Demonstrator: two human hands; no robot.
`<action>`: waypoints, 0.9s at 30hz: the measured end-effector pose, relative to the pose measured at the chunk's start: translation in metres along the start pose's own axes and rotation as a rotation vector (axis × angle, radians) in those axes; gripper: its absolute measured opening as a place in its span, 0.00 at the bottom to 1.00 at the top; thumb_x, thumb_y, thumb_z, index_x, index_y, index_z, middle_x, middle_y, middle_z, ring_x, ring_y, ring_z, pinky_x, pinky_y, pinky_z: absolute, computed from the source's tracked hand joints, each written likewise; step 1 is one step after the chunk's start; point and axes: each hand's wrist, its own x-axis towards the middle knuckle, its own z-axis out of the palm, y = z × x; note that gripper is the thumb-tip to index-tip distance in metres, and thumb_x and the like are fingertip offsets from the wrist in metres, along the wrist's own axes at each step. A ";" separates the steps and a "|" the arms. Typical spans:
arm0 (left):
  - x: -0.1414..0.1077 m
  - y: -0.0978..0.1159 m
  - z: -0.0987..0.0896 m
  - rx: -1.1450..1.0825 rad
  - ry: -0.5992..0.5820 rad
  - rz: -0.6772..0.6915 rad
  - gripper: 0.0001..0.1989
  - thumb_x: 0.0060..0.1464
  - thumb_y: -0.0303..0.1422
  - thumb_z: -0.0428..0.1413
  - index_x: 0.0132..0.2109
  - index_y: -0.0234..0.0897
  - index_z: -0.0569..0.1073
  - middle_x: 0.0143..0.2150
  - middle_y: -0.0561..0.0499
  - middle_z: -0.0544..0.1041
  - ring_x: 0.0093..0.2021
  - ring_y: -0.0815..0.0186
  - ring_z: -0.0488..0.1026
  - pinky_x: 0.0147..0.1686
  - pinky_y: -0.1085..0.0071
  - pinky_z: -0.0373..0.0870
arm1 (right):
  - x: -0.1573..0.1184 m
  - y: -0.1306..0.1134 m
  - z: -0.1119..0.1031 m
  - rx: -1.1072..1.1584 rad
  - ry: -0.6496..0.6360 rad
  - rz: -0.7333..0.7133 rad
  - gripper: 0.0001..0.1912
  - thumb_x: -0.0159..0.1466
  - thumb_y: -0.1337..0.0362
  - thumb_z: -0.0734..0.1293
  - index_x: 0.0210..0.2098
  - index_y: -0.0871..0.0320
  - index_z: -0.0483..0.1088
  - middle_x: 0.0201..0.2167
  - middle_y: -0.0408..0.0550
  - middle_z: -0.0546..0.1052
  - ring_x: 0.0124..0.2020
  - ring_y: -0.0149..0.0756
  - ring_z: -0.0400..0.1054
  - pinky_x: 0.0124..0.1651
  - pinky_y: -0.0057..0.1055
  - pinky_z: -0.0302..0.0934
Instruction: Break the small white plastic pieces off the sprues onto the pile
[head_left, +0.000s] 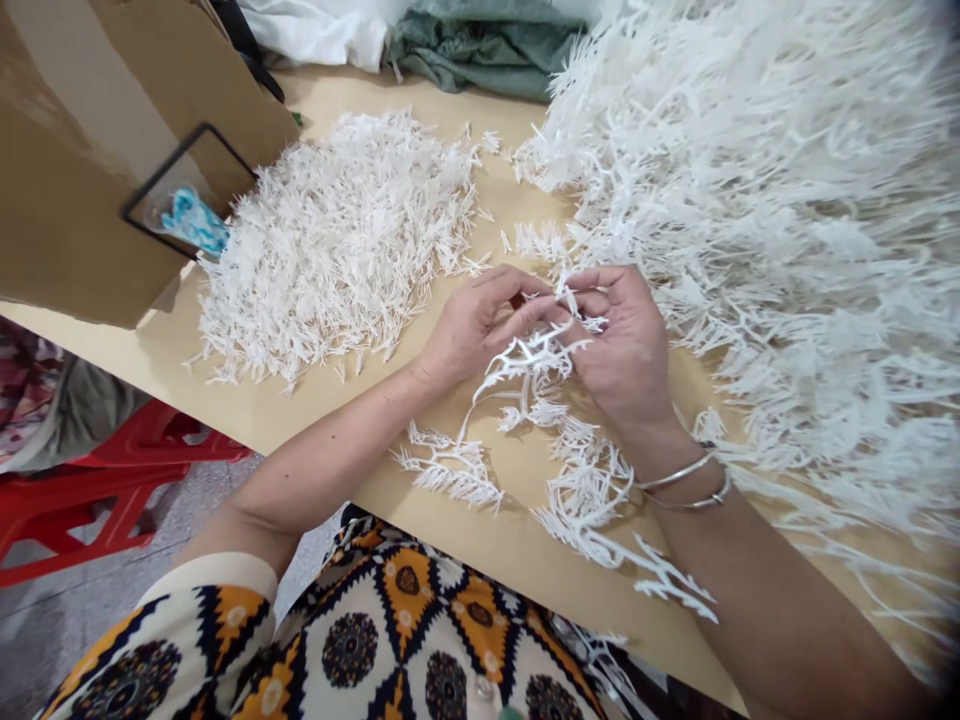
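Note:
Both my hands meet over the table, pinching a white branching plastic sprig (536, 355) with fine needle-like tips. My left hand (495, 318) is closed, thumb and forefinger pressed on the sprig's upper part. Curled fingers of my right hand (626, 345) grip the same piece from the other side. Exactly where the fingertips touch it is partly hidden. Beneath the hands, more white sprigs (592, 480) lie on the tabletop near its front edge. To the left spreads a heap of small white snipped tufts (345, 230).
A big mass of long white sprigs (810, 220) covers the right side of the table (442, 395). At the left stands a cardboard box (127, 120) with a black wire frame and a blue-white packet (196, 222). Green cloth (480, 45) lies at the back; a red stool (112, 500) is below.

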 end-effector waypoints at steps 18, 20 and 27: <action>0.000 0.013 -0.002 -0.392 -0.110 -0.142 0.18 0.68 0.48 0.59 0.40 0.38 0.78 0.38 0.50 0.81 0.38 0.71 0.76 0.42 0.71 0.72 | 0.015 0.008 -0.023 -0.303 0.202 -0.194 0.06 0.70 0.67 0.66 0.43 0.50 0.73 0.34 0.43 0.78 0.35 0.40 0.76 0.44 0.42 0.70; 0.000 0.012 -0.001 -0.367 -0.078 -0.168 0.18 0.68 0.49 0.59 0.40 0.38 0.79 0.41 0.49 0.81 0.41 0.71 0.76 0.45 0.71 0.72 | 0.014 0.007 -0.022 -0.223 0.144 -0.215 0.08 0.72 0.64 0.67 0.48 0.47 0.75 0.42 0.45 0.82 0.42 0.41 0.78 0.50 0.45 0.72; -0.002 0.008 -0.001 -0.279 -0.063 -0.280 0.22 0.68 0.53 0.57 0.41 0.38 0.78 0.37 0.51 0.79 0.37 0.71 0.72 0.39 0.72 0.67 | 0.010 -0.008 -0.021 -0.076 -0.127 -0.303 0.21 0.73 0.61 0.67 0.65 0.43 0.73 0.64 0.46 0.78 0.60 0.42 0.75 0.67 0.49 0.68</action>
